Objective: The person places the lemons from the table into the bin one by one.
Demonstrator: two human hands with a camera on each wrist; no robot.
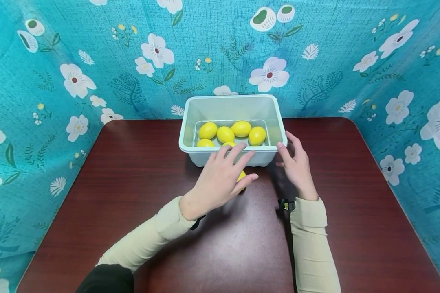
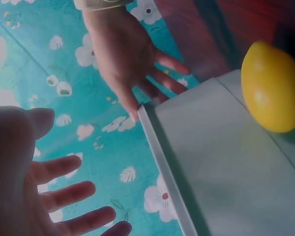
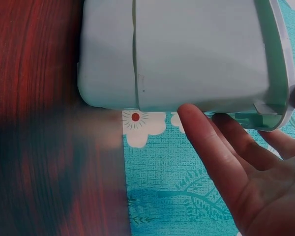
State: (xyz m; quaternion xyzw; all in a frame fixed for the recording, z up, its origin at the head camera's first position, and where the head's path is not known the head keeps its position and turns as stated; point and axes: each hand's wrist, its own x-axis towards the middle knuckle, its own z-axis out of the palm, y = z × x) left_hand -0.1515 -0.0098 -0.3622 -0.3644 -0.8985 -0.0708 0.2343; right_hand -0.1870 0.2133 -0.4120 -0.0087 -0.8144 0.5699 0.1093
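A pale green plastic bin stands at the back of the table with several lemons lying inside. Another lemon is on the table in front of the bin, partly covered by my left hand in the head view. That hand hovers over it near the front rim, fingers spread and holding nothing. In the left wrist view the lemon sits by the bin's outer wall, apart from the fingers. My right hand touches the bin's front right corner, its fingers fairly straight along the outside.
The dark red wooden table extends to both sides of the bin. Blue flowered cloth hangs behind the bin and around the table's sides.
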